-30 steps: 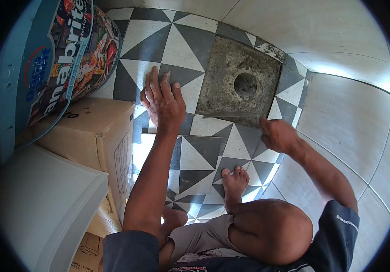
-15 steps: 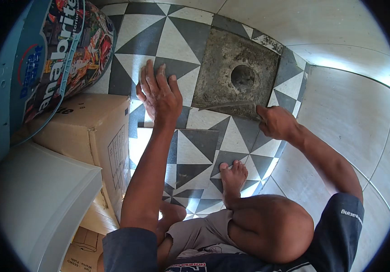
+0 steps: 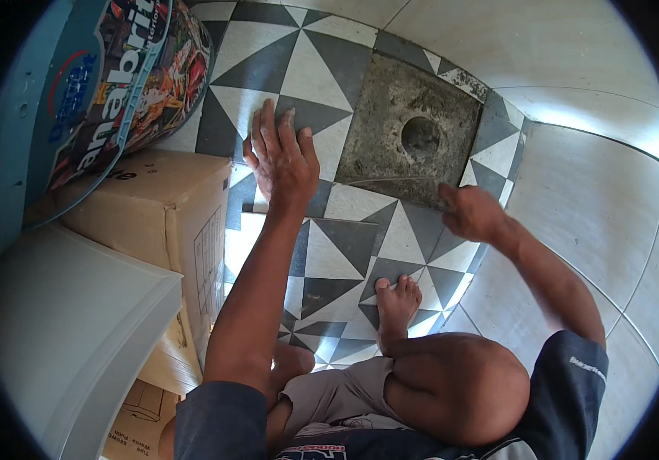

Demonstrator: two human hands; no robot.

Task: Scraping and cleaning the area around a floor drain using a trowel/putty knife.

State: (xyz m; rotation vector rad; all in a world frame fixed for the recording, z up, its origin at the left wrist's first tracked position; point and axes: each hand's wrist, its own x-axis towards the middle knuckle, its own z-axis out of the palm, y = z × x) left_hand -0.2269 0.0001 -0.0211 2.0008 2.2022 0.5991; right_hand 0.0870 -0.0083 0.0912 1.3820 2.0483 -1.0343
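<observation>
My left hand [image 3: 282, 162] lies on the black-and-white patterned floor tiles [image 3: 316, 73], fingers stretched out, holding nothing. To its right, a square of bare rough concrete [image 3: 379, 92] with a round drain hole [image 3: 422, 135] interrupts the tiling. My right hand [image 3: 473, 212] is closed at the near right corner of this square. From it a long, thin blade-like tool [image 3: 402, 179] reaches left along the square's near edge. The tool looks faint and blurred, so its exact kind is unclear, and its grip end is hidden in my fingers.
At left a large paint bucket [image 3: 178, 84] with a blue handle rests by a cardboard box [image 3: 153, 182]. A pale grey-white smooth object [image 3: 77, 307] stands nearer me. Light tiled walls [image 3: 575, 207] close in the right and far sides. My bare foot [image 3: 398, 303] is on the floor.
The whole view has shifted slightly, so the scene sits a little further right. The blade-like tool appears thinner and fainter now. My left hand stays in place on the tiles.
</observation>
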